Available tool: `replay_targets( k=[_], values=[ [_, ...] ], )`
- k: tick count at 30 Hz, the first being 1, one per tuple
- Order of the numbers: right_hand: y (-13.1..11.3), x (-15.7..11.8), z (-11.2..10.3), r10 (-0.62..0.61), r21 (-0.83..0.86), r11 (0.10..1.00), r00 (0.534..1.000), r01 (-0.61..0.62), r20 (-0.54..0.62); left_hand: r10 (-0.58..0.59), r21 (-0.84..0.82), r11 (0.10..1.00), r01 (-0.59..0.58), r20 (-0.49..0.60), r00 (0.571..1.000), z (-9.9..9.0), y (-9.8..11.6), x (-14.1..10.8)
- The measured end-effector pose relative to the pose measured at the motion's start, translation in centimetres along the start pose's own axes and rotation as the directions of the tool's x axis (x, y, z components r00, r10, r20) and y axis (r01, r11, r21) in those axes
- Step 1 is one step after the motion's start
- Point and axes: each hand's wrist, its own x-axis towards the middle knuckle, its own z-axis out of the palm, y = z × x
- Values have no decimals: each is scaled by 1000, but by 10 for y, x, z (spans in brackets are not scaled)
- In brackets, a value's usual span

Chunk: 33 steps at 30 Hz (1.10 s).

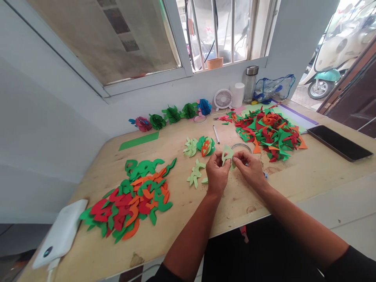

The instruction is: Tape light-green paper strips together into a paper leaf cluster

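ok so my count: three green paper figures (172, 114) plus two pink-and-blue figures (142, 123) across the upper middle. Two big paper piles (267, 131), one lower left, one right of center. Then one fan (223, 99) up top, one pen (216, 134) mid-frame, one phone (339, 142) far right, one power bank (62, 231) lower left.

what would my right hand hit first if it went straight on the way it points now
Most likely your left hand: the right hand points at its fingertips, with the pale green paper cutout between them. Exact depth is hard to judge.
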Motion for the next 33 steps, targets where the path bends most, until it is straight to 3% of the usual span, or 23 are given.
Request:
replay_targets(
  k=[9, 17, 23, 28, 33],
  values=[
    [7, 4, -1, 112, 137, 984, 994, -113, 17, -38, -9, 999, 38, 51, 998, -1, 4, 1],
    [5, 5, -1, 153, 201, 967, 987, -159, 43, -125, -179, 974, 142, 98, 987, -3, 0, 5],
    [6, 4, 0, 161, 222, 961, 986, -167, 46, -113, -33, 992, 118, 128, 985, -1, 4, 4],
    [3, 4, 1, 140, 252, 954, 985, -162, 100, -113, -19, 993, 115, 90, 989, -1, 5, 3],
    [2, 4, 0, 157, 338, 928, 987, -158, 30, -154, -8, 988, 156, 123, 980, -1, 9, 2]
  ],
)
